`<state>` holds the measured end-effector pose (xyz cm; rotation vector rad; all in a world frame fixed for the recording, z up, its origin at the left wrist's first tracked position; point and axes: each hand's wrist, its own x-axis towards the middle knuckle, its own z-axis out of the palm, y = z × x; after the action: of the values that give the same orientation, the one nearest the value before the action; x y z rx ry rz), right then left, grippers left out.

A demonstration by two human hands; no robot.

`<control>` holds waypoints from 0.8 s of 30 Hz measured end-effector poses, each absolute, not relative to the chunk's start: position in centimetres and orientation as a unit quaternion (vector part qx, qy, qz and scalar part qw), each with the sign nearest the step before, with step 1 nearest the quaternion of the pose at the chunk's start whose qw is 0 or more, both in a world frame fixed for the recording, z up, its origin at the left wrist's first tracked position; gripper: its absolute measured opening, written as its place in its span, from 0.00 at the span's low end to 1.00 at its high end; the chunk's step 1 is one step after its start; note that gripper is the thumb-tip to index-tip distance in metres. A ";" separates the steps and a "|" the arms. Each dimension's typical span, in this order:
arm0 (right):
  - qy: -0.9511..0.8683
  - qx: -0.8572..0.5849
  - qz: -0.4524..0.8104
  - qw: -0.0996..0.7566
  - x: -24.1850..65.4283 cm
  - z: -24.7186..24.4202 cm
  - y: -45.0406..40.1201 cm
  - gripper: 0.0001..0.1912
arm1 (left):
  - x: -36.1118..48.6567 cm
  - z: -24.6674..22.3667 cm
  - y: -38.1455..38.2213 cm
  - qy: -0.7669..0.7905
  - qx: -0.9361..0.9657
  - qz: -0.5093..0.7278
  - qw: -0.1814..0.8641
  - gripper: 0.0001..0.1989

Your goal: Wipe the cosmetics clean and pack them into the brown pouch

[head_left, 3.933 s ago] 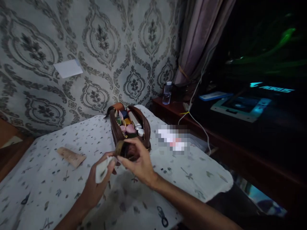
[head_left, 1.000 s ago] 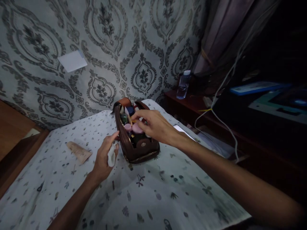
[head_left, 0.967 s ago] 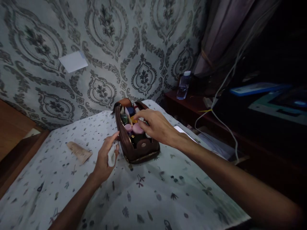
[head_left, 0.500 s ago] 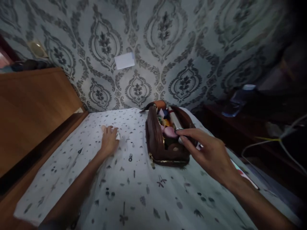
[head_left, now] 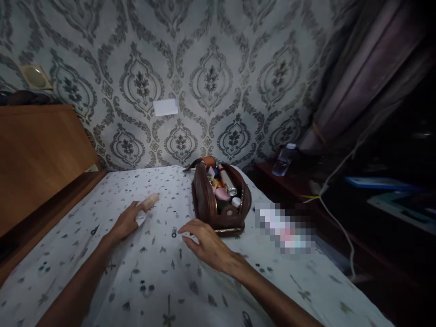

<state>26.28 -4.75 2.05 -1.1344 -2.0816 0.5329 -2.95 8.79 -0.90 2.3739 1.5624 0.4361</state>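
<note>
My left hand (head_left: 127,221) is closed around a small beige tube (head_left: 151,200) with a white end, just above the patterned bed sheet. My right hand (head_left: 207,245) hovers in front of the bag, thumb and fingers apart with nothing between them. Behind it stands an unzipped brown leather bag (head_left: 204,200). Inside the bag, a silver cylinder (head_left: 227,181) leans over a pink rounded item (head_left: 222,194), and a white cap (head_left: 236,201) shows near the front. Other contents are too jumbled to name.
A wooden headboard (head_left: 41,150) borders the bed at left, and a patterned wall (head_left: 211,91) rises behind. On the dark side table (head_left: 264,170) at right stands a clear bottle (head_left: 284,160). A white cable (head_left: 337,222) hangs there. A blurred-out object (head_left: 286,229) lies right of the bag.
My right hand has left the bag's opening and moved left and down over the sheet, empty. My left hand has lifted the beige tube, so more of it shows. The view has shifted right.
</note>
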 end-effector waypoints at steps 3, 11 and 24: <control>-0.797 -0.470 0.201 0.321 24.5 0.3 -3.9 0.20 | -5.0 -0.4 6.9 0.393 0.883 0.149 0.211 0.06; -0.814 -0.494 0.179 0.247 18.4 -3.4 -3.1 0.16 | -8.0 -2.6 4.8 0.347 0.893 0.191 0.215 0.10; -0.785 -0.530 0.179 0.268 16.1 -5.2 -3.0 0.26 | -3.5 -3.7 -0.2 0.467 0.817 0.310 0.135 0.19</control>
<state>16.14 -3.00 -5.24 -1.4287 -2.1170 0.4825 -3.48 -0.16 -3.72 2.3677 1.3546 0.8978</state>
